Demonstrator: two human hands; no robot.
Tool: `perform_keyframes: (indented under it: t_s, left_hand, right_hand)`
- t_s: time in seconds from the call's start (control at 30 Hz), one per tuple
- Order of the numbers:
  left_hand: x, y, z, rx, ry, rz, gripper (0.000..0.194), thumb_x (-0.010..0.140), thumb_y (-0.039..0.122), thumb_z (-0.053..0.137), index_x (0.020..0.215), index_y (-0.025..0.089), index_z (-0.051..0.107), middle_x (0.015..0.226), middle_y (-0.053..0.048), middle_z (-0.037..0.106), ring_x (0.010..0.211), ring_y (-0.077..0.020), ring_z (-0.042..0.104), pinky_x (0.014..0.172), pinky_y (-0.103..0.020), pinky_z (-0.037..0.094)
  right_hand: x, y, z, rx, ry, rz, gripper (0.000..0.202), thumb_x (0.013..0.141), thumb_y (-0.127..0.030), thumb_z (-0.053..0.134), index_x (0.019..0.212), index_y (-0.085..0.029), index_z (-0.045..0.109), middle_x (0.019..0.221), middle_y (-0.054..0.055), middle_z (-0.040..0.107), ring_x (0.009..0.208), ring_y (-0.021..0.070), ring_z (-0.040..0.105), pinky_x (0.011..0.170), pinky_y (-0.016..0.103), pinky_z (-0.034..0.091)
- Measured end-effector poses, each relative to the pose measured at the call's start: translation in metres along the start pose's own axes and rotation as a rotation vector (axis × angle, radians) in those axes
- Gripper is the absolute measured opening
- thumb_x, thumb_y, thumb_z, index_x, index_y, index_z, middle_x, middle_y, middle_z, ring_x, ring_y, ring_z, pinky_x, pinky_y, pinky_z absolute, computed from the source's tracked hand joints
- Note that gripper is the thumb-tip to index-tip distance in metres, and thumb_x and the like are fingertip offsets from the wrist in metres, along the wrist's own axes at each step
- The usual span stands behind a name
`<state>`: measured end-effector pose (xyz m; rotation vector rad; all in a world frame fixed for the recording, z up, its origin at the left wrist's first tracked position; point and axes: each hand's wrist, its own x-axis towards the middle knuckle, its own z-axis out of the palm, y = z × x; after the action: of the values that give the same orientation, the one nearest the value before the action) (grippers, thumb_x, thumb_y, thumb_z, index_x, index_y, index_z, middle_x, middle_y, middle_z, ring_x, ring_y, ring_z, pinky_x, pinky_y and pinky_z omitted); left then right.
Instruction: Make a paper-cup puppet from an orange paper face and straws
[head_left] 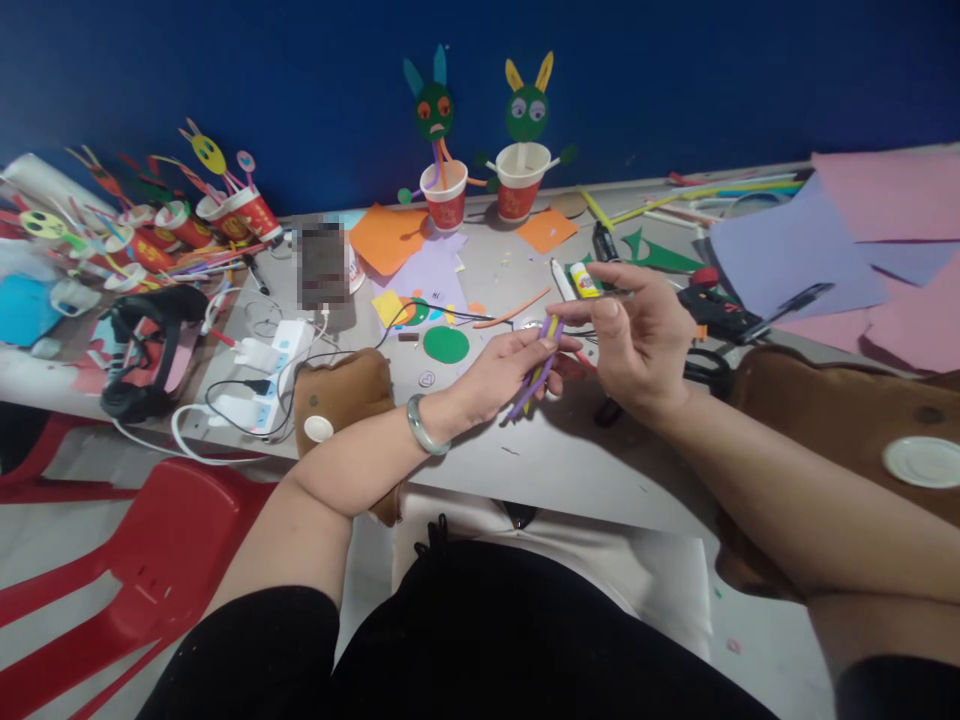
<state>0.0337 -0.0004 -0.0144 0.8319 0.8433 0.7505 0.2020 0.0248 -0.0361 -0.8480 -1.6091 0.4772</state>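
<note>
My left hand [517,368], with a bracelet at the wrist, is closed around purple and yellow pipe cleaners [537,378] held at a slant above the table's front part. My right hand [637,335] is just to the right with its fingers apart. One of its fingertips reaches the upper end of the pipe cleaners; whether it presses on them I cannot tell. Beyond the hands lie an orange pipe cleaner [514,308], a glue stick [585,280] and a white marker [561,279]. A green paper oval [446,345] rests left of them.
Two paper cups with green-headed figures, a left cup [448,205] and a right cup [517,190], stand at the back. A power strip [281,370] with cables is on the left. Purple paper [787,245], scissors [709,370] and a brown cushion [825,420] are on the right.
</note>
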Motion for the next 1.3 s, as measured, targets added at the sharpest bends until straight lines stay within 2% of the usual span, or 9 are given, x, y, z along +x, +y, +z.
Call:
perform_keyframes:
  t_s: [0.1,0.23,0.37,0.47,0.73,0.87,1.0,1.17,1.3]
  left_hand:
    - [0.001,-0.001,0.0,-0.004,0.004,0.0,0.04,0.108,0.051,0.069,0.116,0.013,0.078,0.077,-0.001,0.076,0.058,-0.0069,0.067,0.056,-0.019,0.046]
    - [0.001,-0.001,0.0,-0.026,0.018,0.011,0.031,0.11,0.042,0.067,0.108,0.013,0.077,0.072,0.002,0.072,0.056,-0.0059,0.064,0.057,-0.019,0.046]
    - [0.0,-0.001,0.0,-0.032,0.037,0.025,0.025,0.11,0.036,0.068,0.098,0.014,0.072,0.069,0.003,0.07,0.055,-0.005,0.062,0.058,-0.018,0.046]
    - [0.001,-0.001,0.0,-0.029,0.047,0.028,0.026,0.11,0.038,0.069,0.098,0.015,0.07,0.07,0.003,0.071,0.055,-0.0055,0.062,0.059,-0.019,0.047]
    - [0.003,0.002,-0.003,-0.064,0.038,0.065,0.028,0.11,0.042,0.068,0.099,0.016,0.065,0.078,-0.001,0.077,0.066,-0.009,0.071,0.071,-0.022,0.056]
    - [0.003,-0.001,-0.004,-0.005,-0.014,0.071,0.026,0.11,0.039,0.068,0.098,0.016,0.064,0.078,0.0,0.076,0.06,-0.007,0.068,0.06,-0.021,0.048]
    - [0.006,-0.011,-0.007,0.099,-0.13,0.078,0.028,0.108,0.043,0.07,0.1,0.016,0.065,0.079,-0.002,0.078,0.061,-0.0078,0.067,0.059,-0.022,0.047]
    - [0.006,-0.02,-0.011,0.277,-0.176,0.137,0.038,0.106,0.051,0.07,0.095,0.015,0.066,0.083,-0.006,0.079,0.058,-0.0076,0.063,0.055,-0.023,0.046]
    - [0.003,-0.018,-0.01,0.412,-0.154,0.159,0.046,0.106,0.057,0.068,0.09,0.014,0.069,0.073,-0.004,0.075,0.05,-0.006,0.056,0.048,-0.021,0.041]
  right_hand:
    - [-0.001,-0.003,-0.002,0.002,-0.019,-0.008,0.041,0.114,-0.058,0.058,0.136,-0.026,0.072,0.092,0.008,0.085,0.08,0.0292,0.085,0.078,0.047,0.069]
    - [-0.004,-0.002,-0.002,0.021,-0.034,0.062,0.04,0.112,-0.061,0.059,0.136,-0.032,0.073,0.101,0.008,0.084,0.086,0.0318,0.086,0.075,0.047,0.07]
    - [-0.003,0.001,0.001,0.07,-0.012,0.014,0.043,0.111,-0.061,0.062,0.133,-0.026,0.072,0.099,0.008,0.084,0.083,0.0307,0.086,0.075,0.046,0.071]
    - [0.001,0.001,0.003,0.138,-0.004,0.065,0.047,0.109,-0.066,0.063,0.13,-0.025,0.07,0.093,0.008,0.084,0.078,0.0273,0.085,0.073,0.044,0.071]
    - [0.012,-0.005,0.002,0.263,-0.002,0.193,0.039,0.106,-0.066,0.071,0.103,-0.026,0.07,0.095,0.006,0.085,0.075,0.0209,0.081,0.072,0.038,0.07]
    - [0.014,-0.003,-0.002,0.109,-0.03,0.156,0.052,0.102,-0.077,0.069,0.09,-0.027,0.068,0.083,0.005,0.079,0.065,0.0194,0.072,0.061,0.036,0.062]
    - [0.015,-0.001,-0.004,-0.032,-0.127,0.155,0.065,0.099,-0.087,0.063,0.077,-0.026,0.064,0.063,0.0,0.062,0.052,0.0156,0.054,0.048,0.032,0.045]
    - [0.015,-0.007,-0.005,-0.141,-0.248,0.085,0.078,0.103,-0.088,0.054,0.058,-0.025,0.045,0.048,-0.002,0.042,0.046,0.0127,0.04,0.047,0.033,0.033]
    - [0.015,-0.009,-0.006,-0.26,-0.318,0.069,0.082,0.102,-0.092,0.047,0.055,-0.025,0.041,0.045,-0.001,0.041,0.046,0.0133,0.038,0.051,0.034,0.03]
